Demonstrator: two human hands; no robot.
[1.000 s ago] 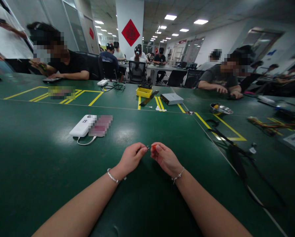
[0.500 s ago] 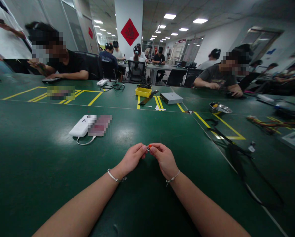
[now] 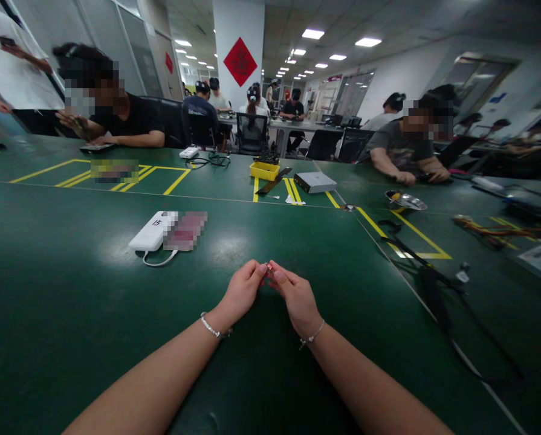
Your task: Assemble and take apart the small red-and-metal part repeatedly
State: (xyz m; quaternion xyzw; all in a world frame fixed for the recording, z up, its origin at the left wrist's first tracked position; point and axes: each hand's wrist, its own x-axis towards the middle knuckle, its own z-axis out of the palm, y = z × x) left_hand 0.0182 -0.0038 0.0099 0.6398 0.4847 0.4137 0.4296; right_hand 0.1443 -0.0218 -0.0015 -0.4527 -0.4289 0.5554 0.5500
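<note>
My left hand (image 3: 243,290) and my right hand (image 3: 292,296) meet just above the green table (image 3: 71,302), fingertips pinched together. Between them sits a tiny part (image 3: 268,266) with a bit of orange and metal showing; it is too small to name. Both hands pinch it from either side. Each wrist wears a thin bracelet, and both forearms rest over the table's near edge.
A white power bank (image 3: 152,231) with a cable lies to the left. Black cables (image 3: 428,272) run at the right. Farther off stand a yellow tray (image 3: 264,170), a grey box (image 3: 314,181) and a metal dish (image 3: 405,200). Other people sit around the tables.
My two hands, a little apart a second ago, have come together at the fingertips. The orange part in the right fingers is now mostly covered.
</note>
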